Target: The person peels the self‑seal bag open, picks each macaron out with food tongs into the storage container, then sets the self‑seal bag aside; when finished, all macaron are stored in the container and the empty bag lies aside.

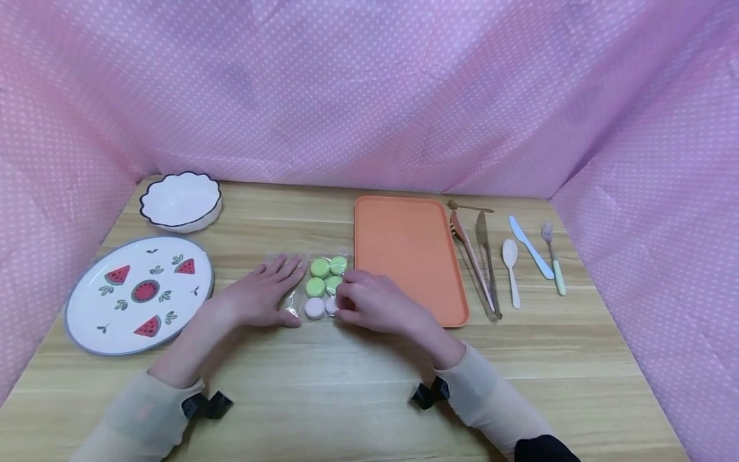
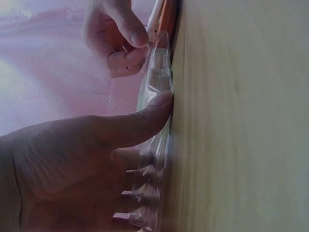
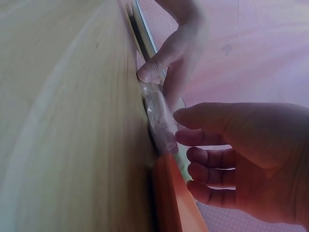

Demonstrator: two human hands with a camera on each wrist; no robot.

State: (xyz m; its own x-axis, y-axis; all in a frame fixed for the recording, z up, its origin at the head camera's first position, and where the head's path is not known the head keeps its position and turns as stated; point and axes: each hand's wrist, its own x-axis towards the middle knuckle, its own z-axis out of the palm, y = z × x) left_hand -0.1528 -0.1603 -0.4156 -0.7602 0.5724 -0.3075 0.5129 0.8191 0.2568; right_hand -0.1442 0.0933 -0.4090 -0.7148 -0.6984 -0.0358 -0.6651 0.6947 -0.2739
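A clear plastic pack of macarons (image 1: 315, 287), several green and pale lilac ones, lies at mid-table, left of the orange tray. Across its left end my left hand (image 1: 262, 296) rests with fingers spread straight. In the left wrist view, the left thumb (image 2: 145, 118) presses the pack's near edge (image 2: 157, 79). My right hand (image 1: 375, 301) is at the pack's right side, beside the tray (image 1: 404, 256), fingers curled and thumb and forefinger pinching at the clear wrap. The right wrist view has the right fingertips (image 3: 186, 137) close over the pack (image 3: 159, 118); the hand covers some macarons.
An oval watermelon-patterned plate (image 1: 190, 269) and a scalloped white bowl (image 1: 181, 200) stand at left. Right of the tray lie a brown-and-pink utensil (image 1: 470, 256), a wooden stick (image 1: 473, 208), a dark knife (image 1: 484, 237), a white spoon (image 1: 510, 263), a blue knife (image 1: 531, 247) and a fork (image 1: 555, 263).
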